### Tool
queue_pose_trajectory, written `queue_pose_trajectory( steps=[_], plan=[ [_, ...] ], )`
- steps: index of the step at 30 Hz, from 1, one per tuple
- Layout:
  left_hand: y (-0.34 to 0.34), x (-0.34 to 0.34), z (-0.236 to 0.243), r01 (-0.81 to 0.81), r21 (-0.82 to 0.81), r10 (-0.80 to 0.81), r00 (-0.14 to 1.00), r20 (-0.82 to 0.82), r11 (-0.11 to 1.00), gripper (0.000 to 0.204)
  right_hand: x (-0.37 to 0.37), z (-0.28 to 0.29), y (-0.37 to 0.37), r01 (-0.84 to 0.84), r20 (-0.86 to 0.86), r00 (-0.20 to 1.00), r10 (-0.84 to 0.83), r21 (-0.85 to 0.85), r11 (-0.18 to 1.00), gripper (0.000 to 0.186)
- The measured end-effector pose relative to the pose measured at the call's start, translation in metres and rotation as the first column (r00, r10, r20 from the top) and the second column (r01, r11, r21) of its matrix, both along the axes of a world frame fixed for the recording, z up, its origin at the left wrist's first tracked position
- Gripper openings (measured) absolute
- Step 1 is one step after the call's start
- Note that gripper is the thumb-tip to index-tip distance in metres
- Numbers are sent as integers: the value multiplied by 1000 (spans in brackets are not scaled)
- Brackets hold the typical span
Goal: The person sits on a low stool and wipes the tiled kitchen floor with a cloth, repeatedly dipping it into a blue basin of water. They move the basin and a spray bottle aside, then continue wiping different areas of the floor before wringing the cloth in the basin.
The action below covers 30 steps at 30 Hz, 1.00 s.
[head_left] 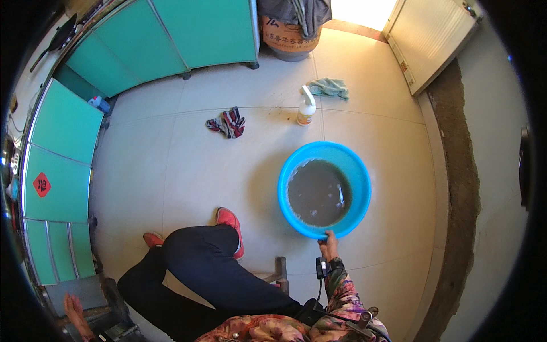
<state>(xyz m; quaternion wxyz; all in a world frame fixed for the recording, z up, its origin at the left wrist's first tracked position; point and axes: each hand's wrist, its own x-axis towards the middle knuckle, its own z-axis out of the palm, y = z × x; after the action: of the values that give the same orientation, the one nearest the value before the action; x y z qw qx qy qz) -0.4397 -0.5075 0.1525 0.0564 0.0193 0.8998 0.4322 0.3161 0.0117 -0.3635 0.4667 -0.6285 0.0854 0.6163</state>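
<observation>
My right hand (328, 248) grips the near rim of a blue plastic basin (360, 200), with fingers closed over the edge. Murky grey-brown water (317, 196) with a few patches of foam lies in the basin. At the lower left, my left hand (73, 309) is held out beside dark furniture, its fingers stretched and nothing seen in them. Beyond the basin stands a white bottle (306, 111) with a handle-like top. A pale green cloth (329, 88) lies crumpled behind that bottle, and a dark striped cloth (229, 122) lies to its left.
Teal cabinets (60, 176) line the left and far sides. A large orange-brown jar (290, 37) with dark fabric on top stands at the back. A white door (430, 37) is swung open at the far right. Near my legs is a wooden stool leg (281, 268).
</observation>
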Motion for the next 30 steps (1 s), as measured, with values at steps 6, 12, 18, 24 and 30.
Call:
queue_pose_trajectory(
  steps=[6,12,18,24,30],
  plan=[
    [-91,50,13,-5,201,-25,989,145,980,49,7,-21,71,147,-15,989,-146,99,984,18],
    [-166,107,20,-45,325,-38,968,246,944,52,41,-42,176,133,-54,990,-131,36,990,27],
    [-210,135,29,-231,246,183,962,204,941,53,77,-55,260,22,-211,977,35,263,965,46],
    [-187,103,4,167,625,-240,970,33,763,55,23,-36,222,-199,-112,968,224,197,960,106],
    [-10,78,-2,-19,384,62,993,-100,923,50,-69,50,145,-764,253,630,734,35,644,63]
  ],
)
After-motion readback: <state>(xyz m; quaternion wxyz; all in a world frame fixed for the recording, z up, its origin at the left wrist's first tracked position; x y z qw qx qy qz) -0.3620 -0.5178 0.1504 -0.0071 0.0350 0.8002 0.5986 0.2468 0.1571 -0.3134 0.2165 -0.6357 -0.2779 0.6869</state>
